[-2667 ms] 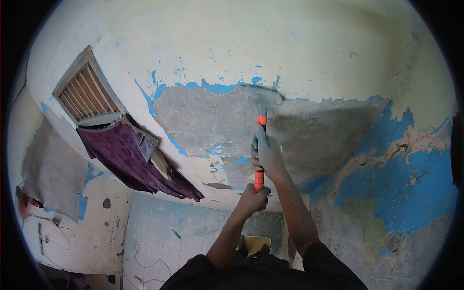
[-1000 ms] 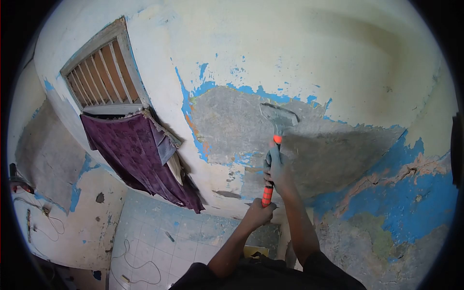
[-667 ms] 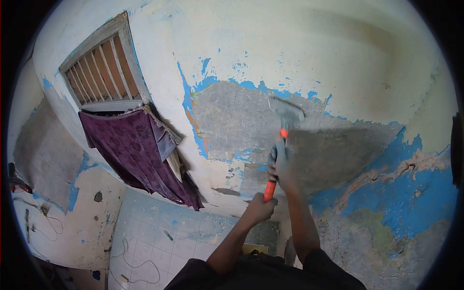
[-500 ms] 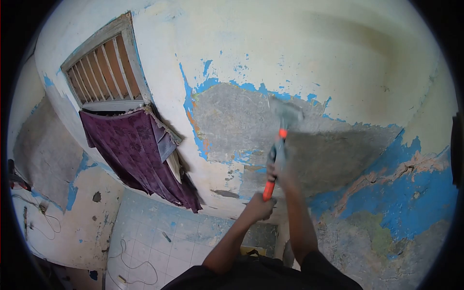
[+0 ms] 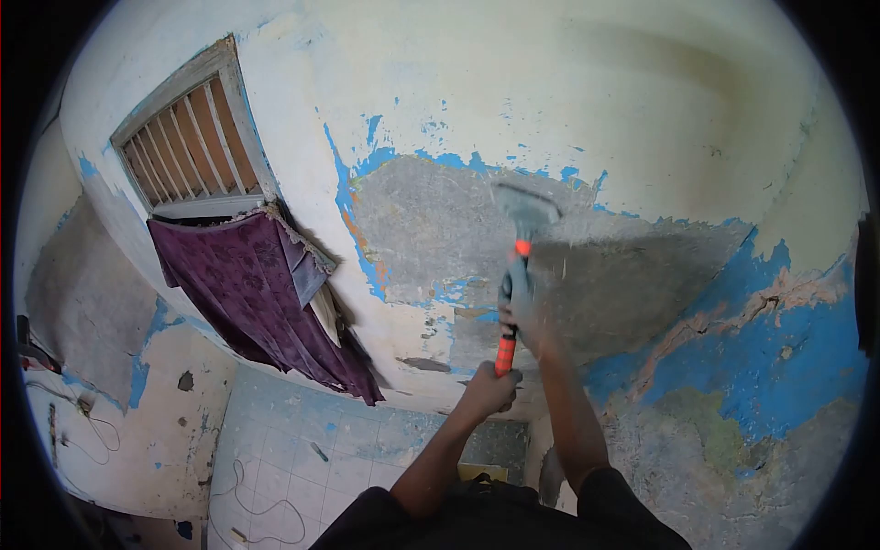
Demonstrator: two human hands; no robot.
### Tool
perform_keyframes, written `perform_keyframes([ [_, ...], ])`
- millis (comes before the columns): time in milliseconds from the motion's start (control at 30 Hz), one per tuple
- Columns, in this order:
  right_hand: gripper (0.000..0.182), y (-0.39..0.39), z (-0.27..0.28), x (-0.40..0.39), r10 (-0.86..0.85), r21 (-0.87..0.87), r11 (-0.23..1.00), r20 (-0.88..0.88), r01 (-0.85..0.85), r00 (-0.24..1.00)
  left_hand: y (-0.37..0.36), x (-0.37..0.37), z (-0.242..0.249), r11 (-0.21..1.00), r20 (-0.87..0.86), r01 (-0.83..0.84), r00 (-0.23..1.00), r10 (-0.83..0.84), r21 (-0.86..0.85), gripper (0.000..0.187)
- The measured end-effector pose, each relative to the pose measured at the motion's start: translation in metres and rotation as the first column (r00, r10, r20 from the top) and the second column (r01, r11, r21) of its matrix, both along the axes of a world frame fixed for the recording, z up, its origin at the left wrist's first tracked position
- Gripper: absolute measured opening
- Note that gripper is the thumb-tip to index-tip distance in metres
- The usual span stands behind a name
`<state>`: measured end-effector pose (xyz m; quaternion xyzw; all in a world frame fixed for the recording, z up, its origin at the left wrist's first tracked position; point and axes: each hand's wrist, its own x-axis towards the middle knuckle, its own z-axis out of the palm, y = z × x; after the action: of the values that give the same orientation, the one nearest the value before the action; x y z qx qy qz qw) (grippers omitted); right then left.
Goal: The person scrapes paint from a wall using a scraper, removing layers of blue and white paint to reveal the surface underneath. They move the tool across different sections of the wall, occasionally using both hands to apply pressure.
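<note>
A long-handled scraper (image 5: 506, 353) with an orange and black handle and a wide grey head points up at the wall. Its head lies against the bare grey patch (image 5: 422, 220), just below a ragged edge of blue and cream paint (image 5: 477, 163). My left hand (image 5: 490, 390) is wrapped round the lower end of the handle. Higher up, my right hand (image 5: 521, 312) grips the shaft and is smeared a little by motion.
Left of the patch, a purple cloth (image 5: 247, 284) hangs beneath a barred window (image 5: 192, 137). Cracked blue paint (image 5: 779, 344) covers the lower right wall. A cable (image 5: 275, 504) and a small tool (image 5: 319, 452) lie on the tiled floor (image 5: 348, 467).
The scraper head has shifted slightly left in view, with both hands still on the handle. The whole view has moved a little, so the wall patch also appears further left.
</note>
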<state>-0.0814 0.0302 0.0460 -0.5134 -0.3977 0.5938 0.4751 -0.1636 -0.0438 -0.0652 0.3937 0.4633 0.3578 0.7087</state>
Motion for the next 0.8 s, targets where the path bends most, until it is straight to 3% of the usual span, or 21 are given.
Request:
perform_keyframes([
  [33,0.050,-0.005,-0.014,-0.002,0.010,-0.026,1.000,0.005,-0.010,1.000,-0.007,0.000,-0.005,0.999,-0.058,-0.036,0.998,0.035,-0.005,0.021],
  [67,0.051,-0.004,-0.019,-0.004,0.024,-0.043,0.999,0.010,-0.023,1.000,-0.013,-0.003,-0.005,0.997,0.003,-0.013,1.000,0.013,-0.071,0.023],
  [167,0.052,0.005,0.000,-0.014,0.097,0.147,0.984,-0.008,-0.095,0.995,-0.002,-0.012,0.014,0.995,-0.046,-0.093,0.995,0.092,-0.024,0.023],
  [200,0.052,0.007,0.022,-0.018,0.101,0.086,0.991,-0.013,-0.100,0.995,0.002,-0.018,0.035,1.000,0.055,-0.020,0.998,0.021,-0.006,0.022],
  [300,0.053,0.002,0.012,-0.013,0.121,0.112,0.987,-0.035,-0.117,0.992,-0.004,-0.015,0.022,0.999,0.058,-0.046,0.997,0.046,-0.012,0.023],
  [400,0.053,-0.008,-0.007,-0.015,0.131,-0.006,0.991,-0.028,-0.131,0.991,-0.020,-0.018,0.018,0.994,0.017,-0.065,0.998,0.067,-0.087,0.023],
  [433,0.053,-0.006,0.000,-0.017,0.140,0.028,0.990,-0.037,-0.139,0.989,-0.021,-0.020,0.018,0.993,0.014,-0.062,0.998,0.064,-0.100,0.024],
  [467,0.053,-0.002,0.008,-0.020,0.147,0.052,0.988,-0.049,-0.145,0.988,-0.015,-0.022,0.021,0.995,-0.072,-0.100,0.992,0.099,-0.003,0.026],
  [567,0.053,0.008,0.023,-0.021,0.165,0.100,0.982,-0.054,-0.159,0.985,-0.010,-0.020,0.049,0.999,0.164,-0.035,0.986,0.033,0.005,0.026],
  [733,0.053,-0.006,-0.014,-0.018,0.166,0.046,0.986,-0.125,-0.161,0.978,-0.019,-0.025,0.002,0.998,0.049,-0.054,0.997,0.054,-0.014,0.026],
  [800,0.053,0.000,-0.013,-0.022,0.176,0.033,0.984,-0.139,-0.173,0.975,-0.018,-0.026,0.006,0.993,-0.021,-0.114,0.993,0.115,0.039,0.027],
])
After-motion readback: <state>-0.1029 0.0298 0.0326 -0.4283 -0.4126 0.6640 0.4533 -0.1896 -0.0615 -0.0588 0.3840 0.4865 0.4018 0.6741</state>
